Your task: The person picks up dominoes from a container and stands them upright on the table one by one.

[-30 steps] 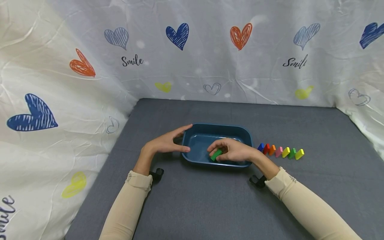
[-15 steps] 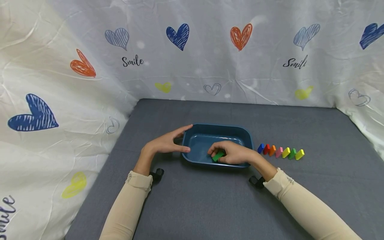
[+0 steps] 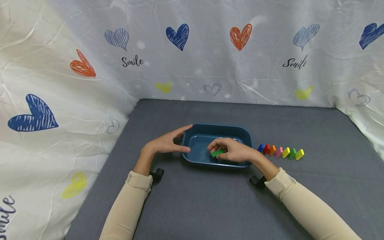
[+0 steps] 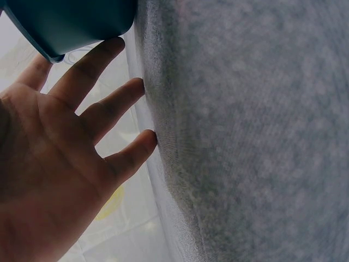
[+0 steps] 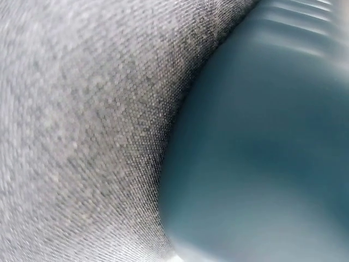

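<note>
A green block [image 3: 217,153], shaped like a domino, is pinched between the thumb and fingers of my right hand [image 3: 232,150]. The hand is over the right half of a blue rectangular tray [image 3: 217,126]; its palm and part of the block are hidden. At the tray's left end, my left hand [image 3: 165,141] spreads its fingers, with the thumb across the rim and the index finger at the far corner. The left wrist view shows straight fingers [image 4: 112,106], one touching the tray's outer wall [image 4: 82,19]. Only the tray's side [image 5: 245,142] and cloth fill the right wrist view.
Right of the tray, a row of upright coloured blocks stands on the grey cloth, from a blue block [image 3: 261,147] to a yellow block [image 3: 299,154]. A white curtain [image 3: 210,60] with printed hearts closes off the back and left.
My right hand dips lower in the tray with the green block, then rises slightly, and the block now lies flatter in the fingers. The left hand, tray and row stay put.
</note>
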The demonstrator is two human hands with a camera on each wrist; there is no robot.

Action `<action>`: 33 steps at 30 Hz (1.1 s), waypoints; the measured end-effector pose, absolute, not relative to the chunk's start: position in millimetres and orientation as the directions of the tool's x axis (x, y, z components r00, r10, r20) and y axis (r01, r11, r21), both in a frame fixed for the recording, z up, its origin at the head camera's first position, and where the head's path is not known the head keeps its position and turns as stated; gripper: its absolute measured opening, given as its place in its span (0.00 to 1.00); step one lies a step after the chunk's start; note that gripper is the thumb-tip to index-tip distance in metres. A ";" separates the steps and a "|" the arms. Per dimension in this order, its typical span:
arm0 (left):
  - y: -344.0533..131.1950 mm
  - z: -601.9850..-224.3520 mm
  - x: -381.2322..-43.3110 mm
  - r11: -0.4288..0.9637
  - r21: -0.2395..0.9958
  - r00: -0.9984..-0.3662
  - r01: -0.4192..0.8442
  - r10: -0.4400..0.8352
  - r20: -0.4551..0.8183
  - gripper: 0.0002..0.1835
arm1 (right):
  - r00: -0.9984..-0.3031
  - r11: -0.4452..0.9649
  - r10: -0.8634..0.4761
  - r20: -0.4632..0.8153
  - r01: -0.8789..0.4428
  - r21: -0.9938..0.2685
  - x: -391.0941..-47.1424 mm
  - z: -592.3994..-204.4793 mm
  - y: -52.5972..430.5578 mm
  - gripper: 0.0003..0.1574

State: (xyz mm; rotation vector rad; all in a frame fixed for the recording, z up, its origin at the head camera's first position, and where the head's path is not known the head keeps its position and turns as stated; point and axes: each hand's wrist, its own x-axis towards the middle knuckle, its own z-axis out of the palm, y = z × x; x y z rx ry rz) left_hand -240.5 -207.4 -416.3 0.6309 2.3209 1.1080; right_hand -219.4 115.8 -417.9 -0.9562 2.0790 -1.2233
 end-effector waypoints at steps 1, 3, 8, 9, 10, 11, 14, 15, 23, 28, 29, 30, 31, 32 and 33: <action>-207.5 -416.4 -240.5 0.565 0.802 -0.775 0.195 0.590 -0.227 0.52 | -0.602 0.336 -0.793 -0.096 -0.300 -0.893 -219.3 -417.5 115.8 0.24; -207.5 -416.6 -240.3 0.564 0.802 -0.775 0.196 0.591 -0.226 0.52 | -0.603 0.341 -0.791 -0.100 -0.299 -0.891 -218.8 -416.7 115.8 0.24; -206.9 -416.7 -239.9 0.558 0.806 -0.773 0.198 0.595 -0.222 0.51 | -0.602 0.346 -0.789 -0.119 -0.276 -0.897 -217.6 -416.3 115.8 0.24; -206.8 -416.8 -240.0 0.558 0.806 -0.772 0.198 0.595 -0.222 0.51 | -0.602 0.345 -0.789 -0.124 -0.268 -0.900 -217.4 -416.1 115.8 0.24; -206.8 -416.9 -240.0 0.557 0.806 -0.772 0.199 0.596 -0.222 0.51 | -0.601 0.343 -0.789 -0.128 -0.258 -0.903 -217.3 -416.0 115.7 0.24; -206.8 -416.9 -240.0 0.558 0.806 -0.772 0.200 0.596 -0.222 0.51 | -0.598 0.339 -0.791 -0.128 -0.254 -0.906 -217.3 -416.1 115.8 0.24; -207.1 -417.0 -240.3 0.560 0.804 -0.771 0.199 0.596 -0.225 0.51 | -0.600 0.339 -0.789 -0.132 -0.246 -0.908 -217.0 -415.5 115.8 0.24; -207.2 -416.9 -240.5 0.561 0.804 -0.771 0.198 0.596 -0.226 0.51 | -0.602 0.340 -0.788 -0.134 -0.243 -0.908 -216.8 -415.2 115.7 0.24; -207.0 -415.5 -240.3 0.564 0.802 -0.770 0.199 0.596 -0.228 0.51 | -0.609 0.324 -0.783 -0.131 -0.219 -0.920 -215.5 -413.8 113.6 0.23; -206.6 -414.9 -239.6 0.562 0.804 -0.770 0.195 0.596 -0.230 0.51 | -0.623 0.323 -0.775 -0.104 -0.249 -0.913 -216.7 -415.6 114.2 0.20; -206.4 -414.7 -239.6 0.562 0.804 -0.770 0.194 0.595 -0.230 0.51 | -0.626 0.324 -0.774 -0.093 -0.264 -0.908 -217.0 -415.9 114.6 0.20; -206.4 -414.6 -239.6 0.562 0.804 -0.770 0.194 0.595 -0.230 0.51 | -0.631 0.328 -0.771 -0.081 -0.286 -0.900 -217.1 -416.1 115.0 0.19; -206.4 -414.5 -239.7 0.563 0.803 -0.771 0.194 0.593 -0.230 0.51 | -0.635 0.332 -0.769 -0.068 -0.307 -0.892 -217.1 -416.2 115.5 0.18; -206.4 -414.7 -239.9 0.565 0.802 -0.772 0.193 0.592 -0.231 0.51 | -0.641 0.338 -0.766 -0.057 -0.327 -0.883 -217.2 -416.4 115.8 0.18; -206.6 -415.1 -240.2 0.566 0.801 -0.773 0.192 0.591 -0.232 0.51 | -0.647 0.346 -0.761 -0.046 -0.346 -0.872 -217.2 -416.4 116.1 0.18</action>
